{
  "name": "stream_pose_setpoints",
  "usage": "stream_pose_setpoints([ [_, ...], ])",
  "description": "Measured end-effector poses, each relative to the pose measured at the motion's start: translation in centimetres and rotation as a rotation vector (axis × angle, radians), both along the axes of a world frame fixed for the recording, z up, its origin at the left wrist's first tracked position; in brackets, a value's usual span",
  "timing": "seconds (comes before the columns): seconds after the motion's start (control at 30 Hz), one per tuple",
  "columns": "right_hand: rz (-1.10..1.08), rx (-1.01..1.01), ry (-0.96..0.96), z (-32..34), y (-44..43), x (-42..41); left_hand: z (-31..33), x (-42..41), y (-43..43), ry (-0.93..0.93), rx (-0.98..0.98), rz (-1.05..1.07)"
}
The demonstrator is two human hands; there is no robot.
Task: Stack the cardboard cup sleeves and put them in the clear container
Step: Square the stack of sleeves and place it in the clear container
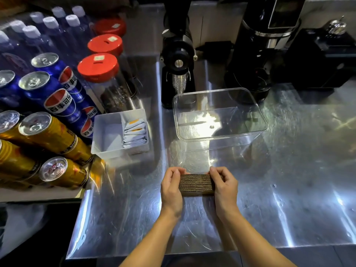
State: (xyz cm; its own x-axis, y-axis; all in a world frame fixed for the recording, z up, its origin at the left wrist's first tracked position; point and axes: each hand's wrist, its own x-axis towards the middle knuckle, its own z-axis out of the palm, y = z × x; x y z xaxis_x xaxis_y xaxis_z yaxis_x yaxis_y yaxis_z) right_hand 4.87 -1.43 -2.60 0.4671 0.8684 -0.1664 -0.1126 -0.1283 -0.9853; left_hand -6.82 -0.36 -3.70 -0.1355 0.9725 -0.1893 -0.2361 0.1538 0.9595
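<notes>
Everything is placed relative to the clear container [219,120], which stands open on the steel desk [289,170]. Far to its left, blue and gold drink cans [50,105] are laid on a shelf, with red-lidded jars [98,67] behind them. Just left of the container a white tray [107,135] is seen, with sachets [134,132] filed in its right compartment. In front of the container, well apart from it, a stack of cardboard cup sleeves [197,185] is gripped at its left end by the left hand [172,187] and at its right end by the right hand [224,187], fingers curled over the top. Behind the container black coffee grinders [178,60] are stood.
</notes>
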Motion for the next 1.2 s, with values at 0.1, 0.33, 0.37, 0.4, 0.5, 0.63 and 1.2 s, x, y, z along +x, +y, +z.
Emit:
stream_pose_setpoints([
  [0.1,0.028,-0.01,0.006,-0.3,0.1,0.2,-0.6,-0.4,0.0,0.0,-0.015,-0.088],
  [0.33,0.02,-0.033,-0.022,-0.4,0.7,0.2,0.3,-2.1,0.1,-0.021,-0.074,-0.274],
  [0.37,0.017,-0.038,-0.032,-0.4,0.7,0.2,0.3,-2.7,-0.2,-0.024,-0.073,-0.302],
  [0.4,0.017,-0.041,-0.042,-0.3,0.8,0.1,0.1,-3.4,-0.5,-0.025,-0.07,-0.345],
  [0.5,0.037,-0.044,-0.07,-0.2,0.7,0.2,0.0,-5.6,-1.0,0.215,0.01,-0.527],
  [0.63,0.068,-0.054,-0.079,0.0,0.5,0.4,0.5,-5.7,-1.3,0.42,0.075,-0.537],
  [1.2,0.611,-0.088,-0.208,-0.2,-2.8,5.6,0.4,-5.5,-1.6,0.468,0.062,-0.478],
])
